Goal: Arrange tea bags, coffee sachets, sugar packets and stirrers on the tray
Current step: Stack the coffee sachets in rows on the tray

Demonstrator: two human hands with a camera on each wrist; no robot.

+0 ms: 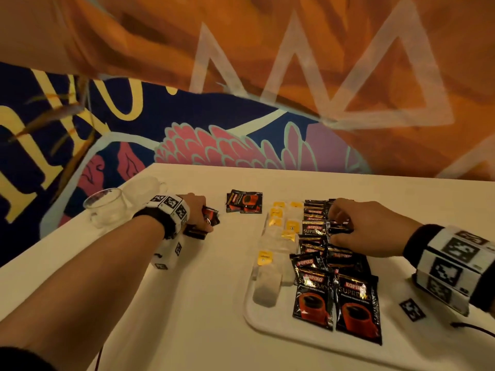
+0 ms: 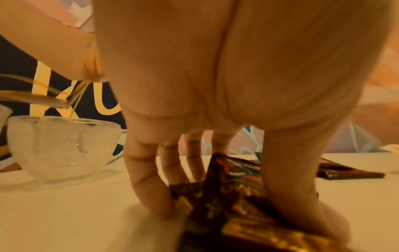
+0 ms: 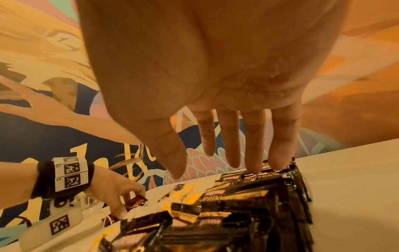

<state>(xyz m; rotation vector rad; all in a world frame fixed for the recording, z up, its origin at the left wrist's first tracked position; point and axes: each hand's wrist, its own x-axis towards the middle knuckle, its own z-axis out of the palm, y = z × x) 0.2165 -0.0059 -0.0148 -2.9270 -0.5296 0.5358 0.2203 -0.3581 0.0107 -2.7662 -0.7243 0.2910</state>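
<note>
A white tray (image 1: 267,328) lies on the table to the right. It holds a column of tea bags (image 1: 278,236) (image 3: 185,196) with yellow tags and overlapping rows of black coffee sachets (image 1: 334,277) (image 3: 248,204). My right hand (image 1: 345,223) (image 3: 226,158) reaches over the far end of those rows, fingers straight, two fingertips touching the sachets, thumb free. My left hand (image 1: 199,215) (image 2: 226,209) (image 3: 121,192) is on the table to the left and pinches a few loose coffee sachets (image 1: 209,218) (image 2: 233,196) between thumb and fingers.
A small pile of coffee sachets (image 1: 244,202) (image 2: 345,172) lies on the table between my hands. Two glass cups (image 1: 107,207) (image 2: 62,145) stand at the far left near the table edge. A marker tag (image 1: 412,309) and a cable (image 1: 471,328) lie right of the tray.
</note>
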